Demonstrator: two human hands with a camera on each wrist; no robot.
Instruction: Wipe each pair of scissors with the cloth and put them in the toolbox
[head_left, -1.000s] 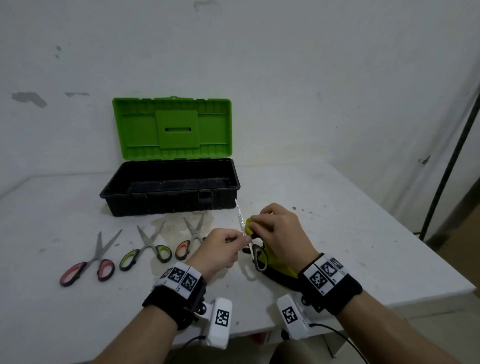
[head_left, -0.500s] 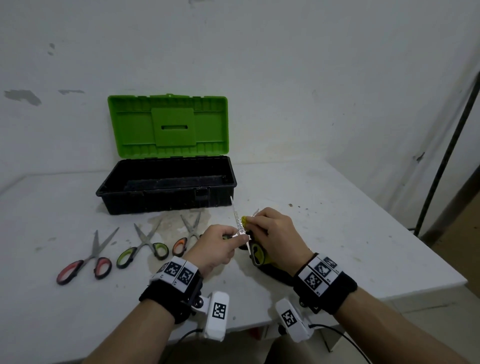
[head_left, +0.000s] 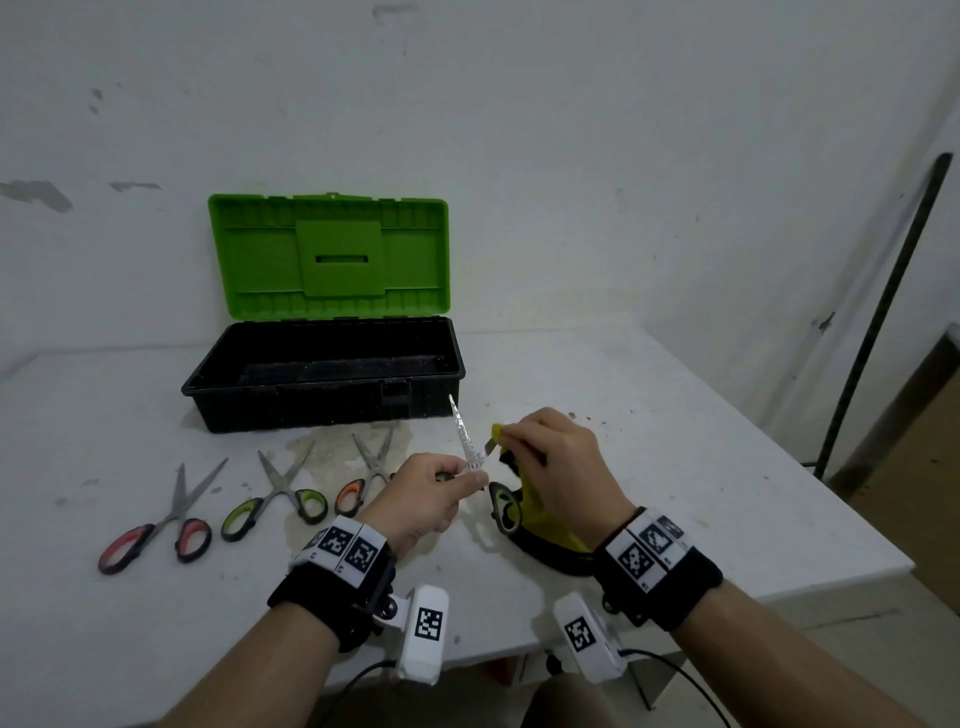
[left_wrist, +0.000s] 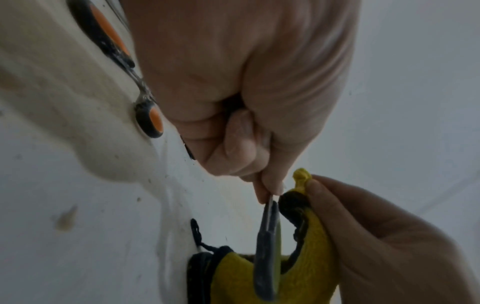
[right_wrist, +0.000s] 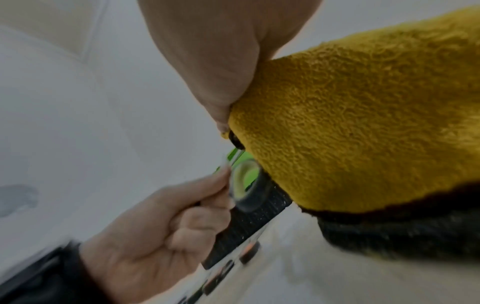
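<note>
My left hand (head_left: 467, 475) grips a pair of green-handled scissors (head_left: 464, 436) near the pivot. They are spread: one bare blade points up toward the toolbox, the other runs into the yellow cloth (head_left: 535, 512). My right hand (head_left: 519, 441) pinches the cloth around that second blade. One handle loop (head_left: 506, 512) hangs below; the left wrist view shows this handle (left_wrist: 267, 257) beside the cloth (left_wrist: 317, 246). In the right wrist view the cloth (right_wrist: 363, 133) fills the right side and hides most of the scissors. The black toolbox (head_left: 322, 400) stands open behind, its green lid (head_left: 332, 257) upright.
Three pairs lie in a row on the white table (head_left: 675, 467) left of my hands: red-handled scissors (head_left: 161, 519), green-handled scissors (head_left: 275, 496) and orange-handled scissors (head_left: 363, 473). The table's right edge is near, with a dark pole (head_left: 883, 312) leaning against the wall beyond.
The held scissors have spread wider. My right hand with the cloth has shifted a little right onto the second blade, leaving the first blade bare. The scissors on the table have not moved.
</note>
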